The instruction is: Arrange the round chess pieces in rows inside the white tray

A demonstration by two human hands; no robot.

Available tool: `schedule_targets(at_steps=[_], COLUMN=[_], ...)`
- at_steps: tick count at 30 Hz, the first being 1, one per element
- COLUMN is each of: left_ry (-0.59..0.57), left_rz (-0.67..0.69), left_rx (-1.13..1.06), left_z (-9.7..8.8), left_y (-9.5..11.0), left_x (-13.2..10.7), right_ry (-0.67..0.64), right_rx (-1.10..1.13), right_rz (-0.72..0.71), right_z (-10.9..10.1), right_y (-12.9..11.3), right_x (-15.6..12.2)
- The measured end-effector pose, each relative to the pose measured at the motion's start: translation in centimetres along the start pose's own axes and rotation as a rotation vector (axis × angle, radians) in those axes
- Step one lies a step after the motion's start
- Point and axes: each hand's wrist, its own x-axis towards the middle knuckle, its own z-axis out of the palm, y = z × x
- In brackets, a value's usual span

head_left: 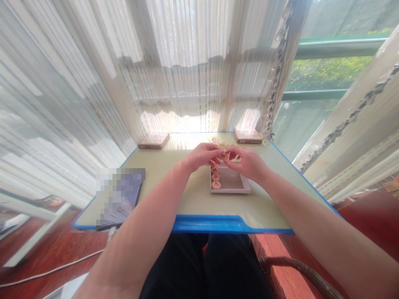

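A shallow white box (232, 189) lies on the green table (174, 182), with a column of round wooden chess pieces (215, 177) marked in red along its left inner side. My left hand (203, 155) and my right hand (246, 161) meet above the box's far end, fingers curled in a pinch. A wooden piece (223, 157) shows between the fingertips of both hands. More loose pieces (220, 144) lie on the table just beyond the hands.
Two flat patterned boxes sit at the table's far corners, one left (153, 140) and one right (247, 135). A dark flat object (121, 199), blurred out, lies at the near left. The table has a blue rim (212, 224). Sheer curtains (174, 66) hang behind.
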Motion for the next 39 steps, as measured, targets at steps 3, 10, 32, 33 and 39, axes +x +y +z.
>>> schedule_targets(at_steps=[3,10,32,33,39], left_ry=[0.124,0.269,0.267,0.271,0.309], left_rz=[-0.017,0.032,0.130,0.137,0.201], left_rx=[0.040,0.131,0.584,0.617,0.907], left_z=[-0.1,-0.6,-0.4,-0.4,-0.4], left_y=[-0.5,-1.1,-1.3,-1.3,-1.7], left_x=[0.4,1.0,0.7,0.7,0.8], right_ry=[-0.038,-0.184,-0.305,-0.307,-0.332], right_rx=[-0.006,-0.103,-0.205,-0.205,-0.195], right_rz=[0.018,0.048,0.045,0.042,0.053], right_z=[0.1,0.4,0.5,0.5,0.6], right_y=[0.1,0.0,0.3,0.3,0.3], right_x=[0.0,0.0,0.0,0.0,0.1])
